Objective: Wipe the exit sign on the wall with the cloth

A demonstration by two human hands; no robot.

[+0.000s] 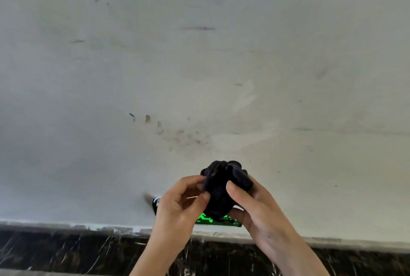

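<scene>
A dark, bunched-up cloth [224,185] is held in front of the wall by both hands. My left hand [179,207] pinches its left side with thumb and fingers. My right hand [255,204] cups it from the right, thumb on its front. Behind and below the hands, low on the wall, sits the exit sign [213,220], black-framed with glowing green markings. The hands and cloth hide most of it; only its left corner and lower green strip show.
The pale wall [199,65] is scuffed, with brown stains above the cloth. A dark marble skirting [66,251] runs along the bottom of the wall just under the sign.
</scene>
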